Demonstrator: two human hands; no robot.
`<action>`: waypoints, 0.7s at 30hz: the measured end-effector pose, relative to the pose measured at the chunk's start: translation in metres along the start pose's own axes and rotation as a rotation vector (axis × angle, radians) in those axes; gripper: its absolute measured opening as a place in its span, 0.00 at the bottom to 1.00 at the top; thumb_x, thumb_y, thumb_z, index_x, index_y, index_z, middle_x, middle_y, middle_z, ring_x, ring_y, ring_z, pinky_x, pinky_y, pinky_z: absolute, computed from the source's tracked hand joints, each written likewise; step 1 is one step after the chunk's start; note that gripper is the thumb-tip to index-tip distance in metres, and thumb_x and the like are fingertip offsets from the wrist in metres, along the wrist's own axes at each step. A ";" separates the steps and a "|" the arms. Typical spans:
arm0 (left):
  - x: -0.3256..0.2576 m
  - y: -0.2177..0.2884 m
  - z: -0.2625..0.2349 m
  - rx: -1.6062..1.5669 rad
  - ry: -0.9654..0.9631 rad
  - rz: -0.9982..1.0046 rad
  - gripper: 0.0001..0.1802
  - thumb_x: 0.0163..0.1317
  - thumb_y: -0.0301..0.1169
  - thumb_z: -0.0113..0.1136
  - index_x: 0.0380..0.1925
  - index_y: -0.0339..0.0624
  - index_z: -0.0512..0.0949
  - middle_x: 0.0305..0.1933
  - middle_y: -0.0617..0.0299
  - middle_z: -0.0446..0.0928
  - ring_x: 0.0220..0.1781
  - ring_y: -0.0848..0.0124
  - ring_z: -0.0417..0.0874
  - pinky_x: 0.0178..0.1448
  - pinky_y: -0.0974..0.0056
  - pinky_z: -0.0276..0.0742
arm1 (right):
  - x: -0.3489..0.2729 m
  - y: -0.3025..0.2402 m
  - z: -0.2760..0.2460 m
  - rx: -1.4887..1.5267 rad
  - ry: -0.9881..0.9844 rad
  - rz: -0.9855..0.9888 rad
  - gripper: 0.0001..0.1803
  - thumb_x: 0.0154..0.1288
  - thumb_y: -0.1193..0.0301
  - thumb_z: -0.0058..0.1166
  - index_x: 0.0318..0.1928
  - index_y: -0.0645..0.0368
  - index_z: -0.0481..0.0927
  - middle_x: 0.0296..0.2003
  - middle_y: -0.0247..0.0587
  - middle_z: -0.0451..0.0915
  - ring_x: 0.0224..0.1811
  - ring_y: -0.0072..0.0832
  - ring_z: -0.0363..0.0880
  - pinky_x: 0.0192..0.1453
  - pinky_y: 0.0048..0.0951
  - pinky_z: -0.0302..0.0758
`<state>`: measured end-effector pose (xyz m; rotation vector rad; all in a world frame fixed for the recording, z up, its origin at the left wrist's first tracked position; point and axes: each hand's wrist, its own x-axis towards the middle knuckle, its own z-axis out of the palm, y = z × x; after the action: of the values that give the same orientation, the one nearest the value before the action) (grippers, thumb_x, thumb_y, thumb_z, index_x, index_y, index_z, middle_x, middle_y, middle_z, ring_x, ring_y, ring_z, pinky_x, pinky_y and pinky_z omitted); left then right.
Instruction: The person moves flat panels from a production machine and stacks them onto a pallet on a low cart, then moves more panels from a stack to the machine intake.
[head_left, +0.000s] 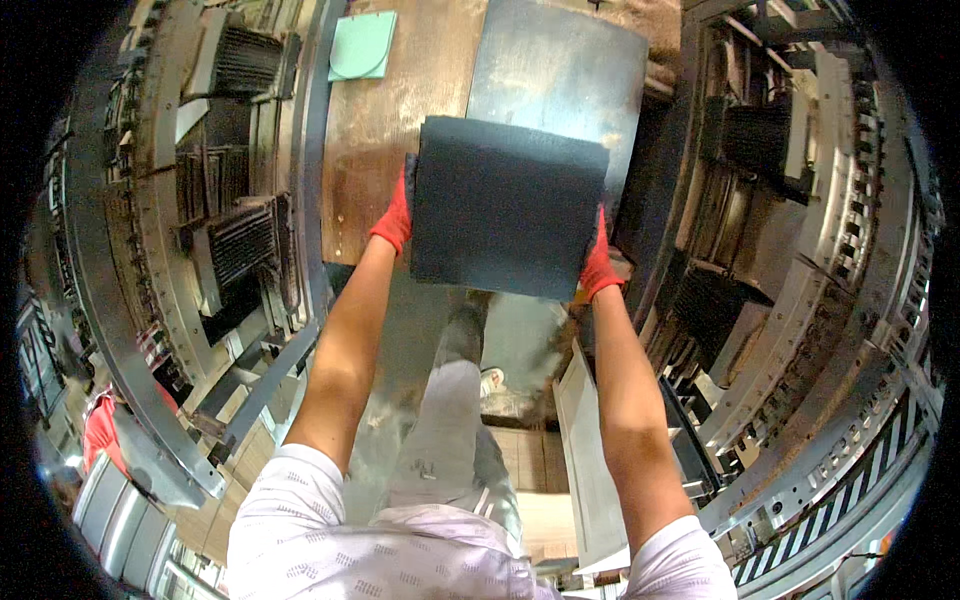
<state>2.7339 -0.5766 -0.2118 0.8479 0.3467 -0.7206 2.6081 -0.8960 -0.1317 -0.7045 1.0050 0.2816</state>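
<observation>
Between my two hands I carry a dark, nearly square sheet or slab (pixel 508 208), held level in front of me. My left hand (pixel 395 215), in a red-cuffed glove with a dark palm, grips its left edge. At the opposite edge, my right hand (pixel 599 255) in a matching glove closes on the right side. The fingers of both hands are mostly hidden by the slab. Beyond it lies a shiny grey metal plate (pixel 560 70) on a brown wooden board (pixel 400 120); the slab overlaps the near parts of both from my view.
A pale green square pad (pixel 362 46) lies at the board's far left corner. Machine frames with dark ribbed blocks (pixel 240 245) stand on the left, and a toothed metal rail (pixel 835 170) runs along the right. A white panel (pixel 592 455) stands beside my right forearm.
</observation>
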 end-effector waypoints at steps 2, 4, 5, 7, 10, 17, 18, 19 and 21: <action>-0.015 0.008 -0.040 -0.107 0.027 0.012 0.32 0.68 0.59 0.40 0.53 0.44 0.75 0.49 0.65 0.78 0.49 0.70 0.76 0.57 0.63 0.70 | 0.000 0.020 0.023 -0.023 0.090 -0.098 0.38 0.67 0.42 0.39 0.66 0.56 0.65 0.63 0.38 0.67 0.63 0.37 0.66 0.68 0.38 0.60; -0.040 -0.022 -0.034 -0.073 0.251 0.029 0.32 0.69 0.58 0.39 0.55 0.43 0.74 0.51 0.66 0.77 0.51 0.70 0.75 0.59 0.64 0.68 | -0.019 0.030 -0.013 -0.068 0.280 -0.214 0.36 0.69 0.44 0.38 0.67 0.57 0.64 0.65 0.39 0.65 0.66 0.37 0.63 0.70 0.37 0.57; -0.061 -0.039 -0.030 -0.020 0.498 0.047 0.32 0.70 0.56 0.38 0.56 0.42 0.73 0.53 0.66 0.76 0.52 0.70 0.74 0.61 0.65 0.65 | -0.033 0.037 -0.037 -0.304 0.299 -0.301 0.34 0.71 0.48 0.36 0.67 0.59 0.63 0.67 0.41 0.63 0.68 0.37 0.60 0.71 0.36 0.55; -0.108 -0.052 -0.049 0.269 0.503 0.133 0.33 0.70 0.54 0.37 0.63 0.42 0.67 0.62 0.63 0.71 0.61 0.66 0.70 0.66 0.64 0.61 | -0.052 0.081 -0.079 -0.888 0.256 -0.645 0.31 0.74 0.53 0.33 0.67 0.62 0.62 0.68 0.46 0.61 0.71 0.39 0.56 0.73 0.35 0.51; -0.230 -0.095 -0.061 0.415 0.625 0.110 0.33 0.71 0.52 0.37 0.65 0.41 0.63 0.67 0.59 0.66 0.67 0.64 0.64 0.69 0.61 0.57 | -0.135 0.132 -0.073 -0.893 0.267 -0.401 0.25 0.72 0.59 0.38 0.60 0.63 0.69 0.61 0.52 0.69 0.65 0.43 0.65 0.67 0.35 0.60; -0.396 -0.191 -0.079 1.215 0.020 -0.352 0.28 0.69 0.49 0.38 0.52 0.38 0.75 0.56 0.49 0.74 0.60 0.56 0.72 0.64 0.58 0.65 | -0.284 0.328 -0.221 -1.077 0.310 0.001 0.27 0.65 0.52 0.50 0.54 0.60 0.76 0.51 0.50 0.78 0.57 0.39 0.75 0.62 0.36 0.68; -0.421 -0.189 -0.109 1.345 -0.065 -0.302 0.28 0.69 0.49 0.38 0.50 0.38 0.75 0.54 0.49 0.75 0.58 0.55 0.74 0.62 0.57 0.66 | -0.296 0.347 -0.197 -1.145 0.257 0.043 0.26 0.64 0.52 0.50 0.53 0.59 0.76 0.49 0.49 0.80 0.54 0.38 0.76 0.60 0.35 0.69; -0.443 -0.187 -0.134 1.462 -0.141 -0.237 0.27 0.68 0.49 0.39 0.49 0.38 0.76 0.53 0.48 0.76 0.56 0.54 0.75 0.61 0.57 0.67 | -0.313 0.362 -0.175 -1.219 0.219 0.083 0.26 0.64 0.52 0.50 0.53 0.59 0.76 0.46 0.49 0.81 0.52 0.38 0.78 0.58 0.34 0.70; -0.469 -0.195 -0.144 1.625 -0.242 -0.204 0.26 0.67 0.49 0.40 0.47 0.38 0.77 0.51 0.47 0.77 0.53 0.53 0.77 0.59 0.56 0.69 | -0.353 0.399 -0.180 -1.072 0.216 -0.026 0.24 0.63 0.53 0.49 0.50 0.59 0.78 0.42 0.48 0.82 0.48 0.38 0.80 0.54 0.33 0.71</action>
<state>2.2622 -0.3471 -0.1547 2.2268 -0.5110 -1.2641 2.0939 -0.6810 -0.0578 -1.7424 1.0102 0.7528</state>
